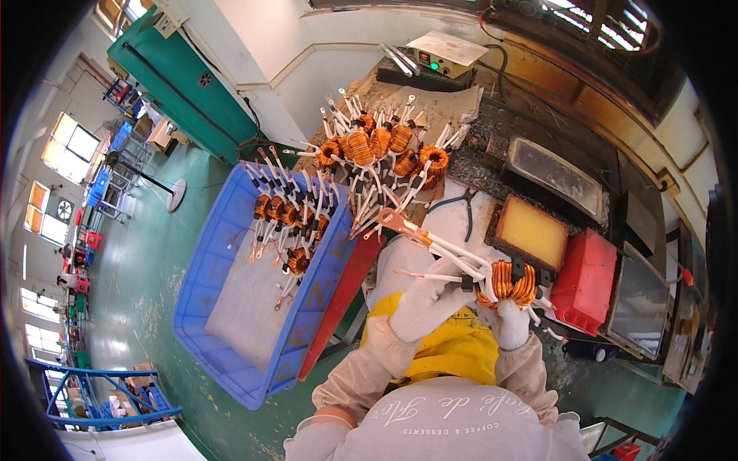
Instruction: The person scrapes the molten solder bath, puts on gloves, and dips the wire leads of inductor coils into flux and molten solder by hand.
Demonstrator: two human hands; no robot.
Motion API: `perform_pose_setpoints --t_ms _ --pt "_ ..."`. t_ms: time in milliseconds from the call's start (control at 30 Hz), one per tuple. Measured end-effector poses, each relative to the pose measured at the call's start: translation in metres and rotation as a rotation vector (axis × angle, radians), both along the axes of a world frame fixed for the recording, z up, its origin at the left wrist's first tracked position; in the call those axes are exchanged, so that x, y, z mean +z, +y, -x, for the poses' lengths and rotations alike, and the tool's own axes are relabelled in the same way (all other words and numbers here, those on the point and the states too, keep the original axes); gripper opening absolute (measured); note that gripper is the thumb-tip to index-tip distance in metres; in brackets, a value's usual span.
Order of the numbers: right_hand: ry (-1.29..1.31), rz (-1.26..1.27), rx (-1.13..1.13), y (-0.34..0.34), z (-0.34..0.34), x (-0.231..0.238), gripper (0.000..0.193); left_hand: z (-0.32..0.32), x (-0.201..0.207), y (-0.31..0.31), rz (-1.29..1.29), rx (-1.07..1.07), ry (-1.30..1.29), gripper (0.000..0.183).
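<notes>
A copper-wound ring coil [507,283] with white sleeved leads [453,255] is held up in front of my body, black sleeving beside its windings. My left hand [423,306], in a white glove, is closed round the leads at the coil's left. Under the coil, my right hand [510,326], also gloved, grips the windings from below. One lead reaches up and left to a ring-shaped copper lug [392,219]. A bare-ended lead [411,274] points left past my left hand. Fingertips of both hands are partly hidden by the coil and leads.
A blue crate [198,296] with several coils stands at left. More coils [380,144] are heaped on the bench. Pliers [467,207] lie beyond my hands. To the right are a tray of yellowish material [532,233], a rectangular metal pot [555,177] and a red box [586,280].
</notes>
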State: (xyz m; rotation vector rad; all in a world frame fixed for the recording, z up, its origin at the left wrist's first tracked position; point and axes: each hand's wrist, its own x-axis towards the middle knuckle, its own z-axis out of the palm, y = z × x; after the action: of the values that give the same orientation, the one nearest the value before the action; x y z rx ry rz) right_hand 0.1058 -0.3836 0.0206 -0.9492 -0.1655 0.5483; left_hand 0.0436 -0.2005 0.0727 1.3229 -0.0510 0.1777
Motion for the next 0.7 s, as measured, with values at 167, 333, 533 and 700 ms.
perform_pose_setpoints --t_ms 167,333,533,700 --pt "-0.011 0.092 -0.081 -0.007 -0.005 0.008 0.034 0.003 -0.003 -0.002 0.456 -0.068 0.080 0.041" --pt "-0.141 0.192 -0.069 -0.020 -0.012 0.002 0.048 -0.005 -0.011 -0.006 0.633 0.129 0.088 0.037" --pt "-0.060 0.285 -0.164 -0.029 -0.014 0.009 0.038 -0.010 -0.012 -0.018 0.798 0.123 0.106 0.037" --pt "-0.058 0.277 -0.243 -0.027 -0.012 0.020 0.036 -0.014 -0.022 -0.029 1.098 0.063 0.220 0.044"
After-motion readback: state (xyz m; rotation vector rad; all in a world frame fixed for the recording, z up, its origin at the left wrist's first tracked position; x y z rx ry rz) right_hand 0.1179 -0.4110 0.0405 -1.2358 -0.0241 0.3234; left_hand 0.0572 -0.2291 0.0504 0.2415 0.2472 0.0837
